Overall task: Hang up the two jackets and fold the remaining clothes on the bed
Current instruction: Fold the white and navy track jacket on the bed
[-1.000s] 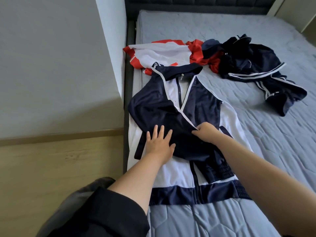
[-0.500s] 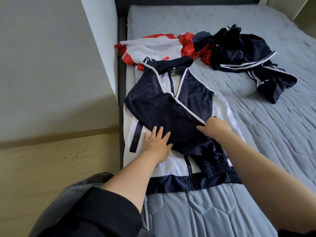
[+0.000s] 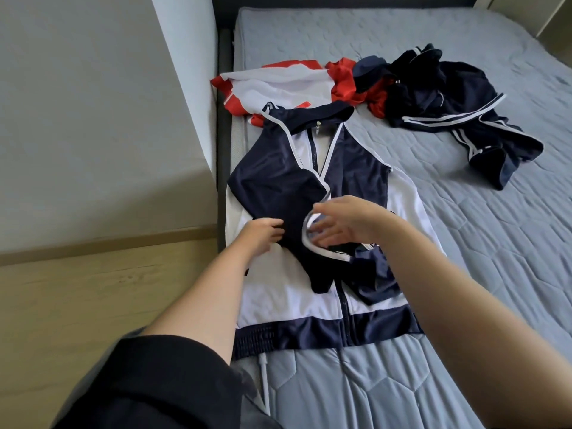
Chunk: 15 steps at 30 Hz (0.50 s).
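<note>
A grey wall [image 3: 93,119] stands at the left beside the bed [image 3: 464,243]. The navy-and-white jacket [image 3: 309,289] lies flat on the near left part of the mattress, one navy sleeve folded across its chest. The left hand [image 3: 261,233] grips that sleeve's left edge, fingers curled. The right hand [image 3: 343,221] hovers blurred over the sleeve's white-trimmed edge, fingers spread. Farther off lie a red-and-white garment [image 3: 284,85] and, to the right, a crumpled navy striped garment [image 3: 458,109].
</note>
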Available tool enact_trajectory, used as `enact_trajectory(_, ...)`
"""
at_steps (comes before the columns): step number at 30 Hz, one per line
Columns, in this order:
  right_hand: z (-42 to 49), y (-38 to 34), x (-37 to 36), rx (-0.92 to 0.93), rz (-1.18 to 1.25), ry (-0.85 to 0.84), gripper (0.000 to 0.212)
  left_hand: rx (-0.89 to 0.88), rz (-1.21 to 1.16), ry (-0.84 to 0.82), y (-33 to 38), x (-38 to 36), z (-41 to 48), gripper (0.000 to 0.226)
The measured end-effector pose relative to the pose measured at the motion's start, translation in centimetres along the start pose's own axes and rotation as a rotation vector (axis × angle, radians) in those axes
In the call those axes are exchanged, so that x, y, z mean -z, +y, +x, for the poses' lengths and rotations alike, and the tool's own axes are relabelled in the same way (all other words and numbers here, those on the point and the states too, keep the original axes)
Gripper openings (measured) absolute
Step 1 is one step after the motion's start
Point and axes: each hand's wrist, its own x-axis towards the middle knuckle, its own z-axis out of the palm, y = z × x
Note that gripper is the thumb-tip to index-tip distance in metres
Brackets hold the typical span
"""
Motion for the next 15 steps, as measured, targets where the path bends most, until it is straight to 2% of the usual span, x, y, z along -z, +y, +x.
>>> enact_trajectory(1,0.1,-0.1,-0.6,0.010,0.194,-0.093,0.024,0.075,-0.093,0.009,0.2,0.8,-0.2,0.029)
enact_trajectory(2,0.3,0.1,-1.0,0.031,0.255,-0.138,0.025,0.133,-0.146,0.018,0.4,1.5,-0.4,0.026)
enact_trajectory(3,0.6,0.4,-1.3,0.061,0.214,-0.119,0.023,0.175,-0.164,0.023,0.4,2.1,-0.6,0.024)
enact_trajectory(4,0.9,0.8,-1.5,0.104,0.039,-0.022,0.021,0.206,-0.160,0.021,0.2,2.7,-0.8,0.025)
enact_trajectory(6,1.1,1.7,-1.1,0.158,-0.605,0.215,0.025,0.246,-0.095,-0.001,-0.2,3.0,-1.0,0.032)
enact_trajectory(7,1.3,2.2,-0.9,0.149,-0.898,0.267,0.028,0.248,-0.052,-0.015,-0.4,2.9,-1.1,0.034)
enact_trajectory(8,1.5,2.9,-0.9,0.138,-1.057,0.269,0.029,0.246,-0.017,-0.031,-0.6,2.7,-1.2,0.035)
enact_trajectory(9,1.7,3.5,-0.9,0.118,-1.059,0.234,0.027,0.241,0.015,-0.044,-0.7,2.5,-1.2,0.034)
enact_trajectory(13,1.7,5.2,-1.6,-0.033,-0.330,0.000,0.019,0.236,0.115,-0.092,-0.8,1.2,-1.7,0.028)
enact_trajectory(15,2.0,5.6,-1.7,-0.024,-0.180,0.051,0.024,0.214,0.218,-0.103,-1.0,0.8,-2.0,0.012)
